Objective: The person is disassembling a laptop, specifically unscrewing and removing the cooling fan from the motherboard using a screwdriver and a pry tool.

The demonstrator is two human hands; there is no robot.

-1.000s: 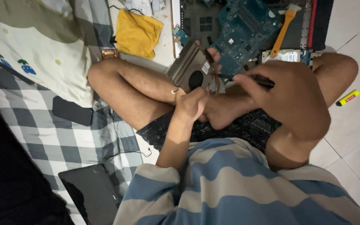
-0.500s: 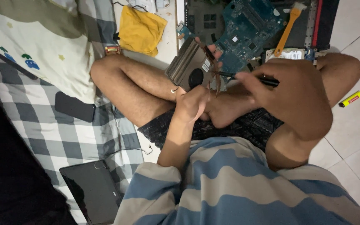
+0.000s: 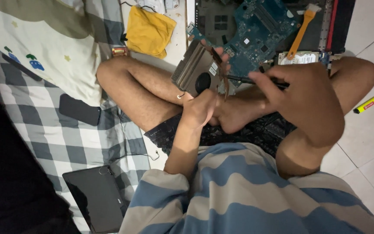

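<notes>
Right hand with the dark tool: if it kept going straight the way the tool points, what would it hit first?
Likely the cooling fan unit held by the left hand; the right hand aims its dark tool leftward at it, though depth is unclear.

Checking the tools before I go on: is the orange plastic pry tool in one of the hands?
No, the orange plastic pry tool lies on the dismantled laptop, while the right hand holds a thin dark tool.
</notes>
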